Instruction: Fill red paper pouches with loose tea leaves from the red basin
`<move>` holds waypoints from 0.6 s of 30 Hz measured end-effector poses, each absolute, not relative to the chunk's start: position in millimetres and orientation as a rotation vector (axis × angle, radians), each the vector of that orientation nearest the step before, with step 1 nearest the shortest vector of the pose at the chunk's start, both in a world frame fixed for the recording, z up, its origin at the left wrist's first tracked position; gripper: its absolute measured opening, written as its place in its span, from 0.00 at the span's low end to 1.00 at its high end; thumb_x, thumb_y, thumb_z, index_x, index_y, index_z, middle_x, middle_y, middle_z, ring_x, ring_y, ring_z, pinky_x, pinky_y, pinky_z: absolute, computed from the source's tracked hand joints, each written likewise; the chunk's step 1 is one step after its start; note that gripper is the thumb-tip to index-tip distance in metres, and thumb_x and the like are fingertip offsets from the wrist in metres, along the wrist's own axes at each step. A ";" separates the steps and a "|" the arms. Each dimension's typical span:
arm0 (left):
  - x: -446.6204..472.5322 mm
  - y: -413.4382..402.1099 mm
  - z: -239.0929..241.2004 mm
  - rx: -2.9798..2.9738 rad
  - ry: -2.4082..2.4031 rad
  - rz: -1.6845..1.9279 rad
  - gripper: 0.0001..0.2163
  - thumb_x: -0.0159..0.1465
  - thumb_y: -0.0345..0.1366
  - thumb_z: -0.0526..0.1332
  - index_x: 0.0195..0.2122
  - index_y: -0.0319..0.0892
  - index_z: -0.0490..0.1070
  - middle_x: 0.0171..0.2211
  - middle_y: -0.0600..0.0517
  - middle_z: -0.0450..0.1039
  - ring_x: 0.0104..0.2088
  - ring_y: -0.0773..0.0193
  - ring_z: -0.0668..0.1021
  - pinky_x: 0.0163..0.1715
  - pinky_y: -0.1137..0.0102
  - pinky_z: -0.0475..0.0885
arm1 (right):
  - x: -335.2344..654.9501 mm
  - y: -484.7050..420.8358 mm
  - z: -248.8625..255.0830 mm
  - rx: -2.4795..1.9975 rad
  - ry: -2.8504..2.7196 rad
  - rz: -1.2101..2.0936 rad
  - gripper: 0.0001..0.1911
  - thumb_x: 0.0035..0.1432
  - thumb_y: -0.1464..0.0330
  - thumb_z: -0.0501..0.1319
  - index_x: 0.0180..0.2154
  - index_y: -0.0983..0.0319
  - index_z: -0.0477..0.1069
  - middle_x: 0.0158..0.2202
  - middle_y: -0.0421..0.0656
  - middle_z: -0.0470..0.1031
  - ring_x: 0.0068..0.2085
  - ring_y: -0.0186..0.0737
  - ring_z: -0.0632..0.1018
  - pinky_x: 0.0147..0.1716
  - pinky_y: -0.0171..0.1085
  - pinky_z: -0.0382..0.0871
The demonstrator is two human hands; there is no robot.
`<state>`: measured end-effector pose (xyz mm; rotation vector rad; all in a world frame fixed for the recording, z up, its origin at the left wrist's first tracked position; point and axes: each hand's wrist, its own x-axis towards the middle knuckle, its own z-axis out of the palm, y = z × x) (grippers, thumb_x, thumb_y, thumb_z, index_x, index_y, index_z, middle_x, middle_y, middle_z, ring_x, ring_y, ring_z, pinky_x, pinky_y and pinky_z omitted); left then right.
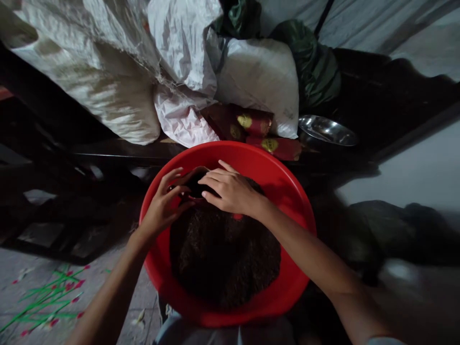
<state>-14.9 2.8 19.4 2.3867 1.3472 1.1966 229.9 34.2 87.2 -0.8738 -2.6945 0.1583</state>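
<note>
Together, both hands meet over the red basin [287, 191]. The left hand [163, 206] curls its fingers around a small dark container [196, 188]; the right hand [230, 191] lies flat across its top, fingers extended, above the dark loose material [224, 254].

Dim, edges warped, slight blur.

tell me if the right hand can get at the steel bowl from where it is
Probably yes. The right hand lies on the dark heap in the red basin, and the steel bowl sits open just beyond the basin's far right rim, nothing covering it. Only the rim lies between.
</note>
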 end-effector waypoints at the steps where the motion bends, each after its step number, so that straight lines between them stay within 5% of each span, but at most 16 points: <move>1: -16.3 3.3 17.2 2.315 1.369 1.216 0.09 0.67 0.43 0.67 0.44 0.46 0.76 0.68 0.44 0.63 0.64 0.50 0.73 0.64 0.54 0.73 | 230.8 32.6 82.9 -0.888 -2.706 0.159 0.20 0.72 0.58 0.58 0.58 0.60 0.75 0.55 0.48 0.81 0.59 0.48 0.78 0.71 0.57 0.53; 4: -23.9 3.8 11.4 2.225 1.416 1.210 0.08 0.69 0.43 0.64 0.41 0.45 0.77 0.60 0.45 0.73 0.59 0.54 0.78 0.61 0.59 0.75 | 236.1 26.5 69.7 -0.919 -2.820 0.145 0.24 0.66 0.57 0.66 0.58 0.61 0.75 0.55 0.51 0.81 0.58 0.53 0.78 0.70 0.61 0.54; 11: -48.5 -5.0 3.6 2.249 1.463 1.181 0.08 0.70 0.40 0.63 0.45 0.46 0.79 0.56 0.46 0.78 0.50 0.58 0.83 0.51 0.67 0.78 | 262.3 27.8 32.7 -0.911 -2.334 0.112 0.08 0.68 0.66 0.64 0.46 0.55 0.81 0.67 0.46 0.69 0.66 0.49 0.71 0.65 0.52 0.68; 16: -32.6 -8.2 19.1 2.223 1.460 1.366 0.07 0.70 0.35 0.63 0.37 0.43 0.81 0.35 0.51 0.83 0.33 0.65 0.84 0.35 0.73 0.77 | 263.0 33.9 24.9 -0.998 -2.188 0.291 0.13 0.71 0.72 0.56 0.39 0.60 0.80 0.39 0.46 0.82 0.41 0.40 0.82 0.48 0.40 0.76; 18: -19.9 -13.4 35.3 2.265 1.483 1.498 0.07 0.69 0.34 0.63 0.36 0.44 0.81 0.33 0.53 0.82 0.31 0.66 0.83 0.34 0.74 0.76 | 266.8 26.5 34.4 -1.028 -2.076 0.171 0.16 0.72 0.72 0.53 0.39 0.60 0.79 0.38 0.46 0.83 0.42 0.40 0.82 0.49 0.39 0.75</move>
